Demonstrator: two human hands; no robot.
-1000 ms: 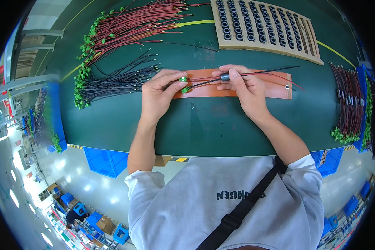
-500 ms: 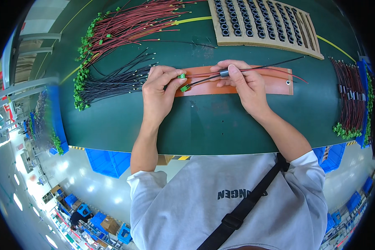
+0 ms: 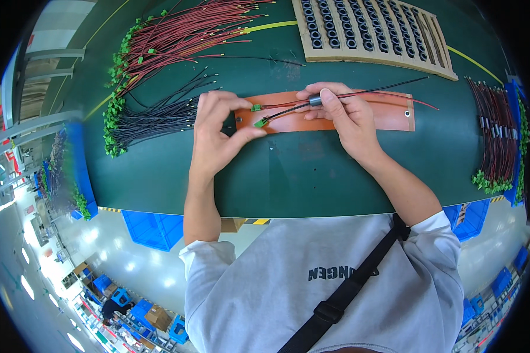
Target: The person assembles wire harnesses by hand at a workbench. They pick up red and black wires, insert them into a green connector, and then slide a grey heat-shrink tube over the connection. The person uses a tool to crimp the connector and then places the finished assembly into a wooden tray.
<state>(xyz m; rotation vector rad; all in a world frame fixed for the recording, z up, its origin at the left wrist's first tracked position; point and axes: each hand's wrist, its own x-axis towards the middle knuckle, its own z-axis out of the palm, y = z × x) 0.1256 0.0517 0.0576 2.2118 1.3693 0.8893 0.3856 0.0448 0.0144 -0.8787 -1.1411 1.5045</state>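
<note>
Green workbench (image 3: 312,176) under me, my left hand (image 3: 218,132) pinching green connectors (image 3: 257,115) over an orange mat (image 3: 388,115), my right hand (image 3: 344,115) gripping the red-and-black wire pair (image 3: 388,91) at its dark ring (image 3: 315,100), loose wire bundles (image 3: 159,76) beside.

You are holding a red wire (image 3: 388,94) and a black wire (image 3: 394,86), each ending in a green plug (image 3: 257,107), threaded through a small dark ring (image 3: 315,100), lying across the orange strip (image 3: 388,116).

Green worktable (image 3: 312,176), blue crates (image 3: 153,229), glossy floor (image 3: 100,265)
</note>
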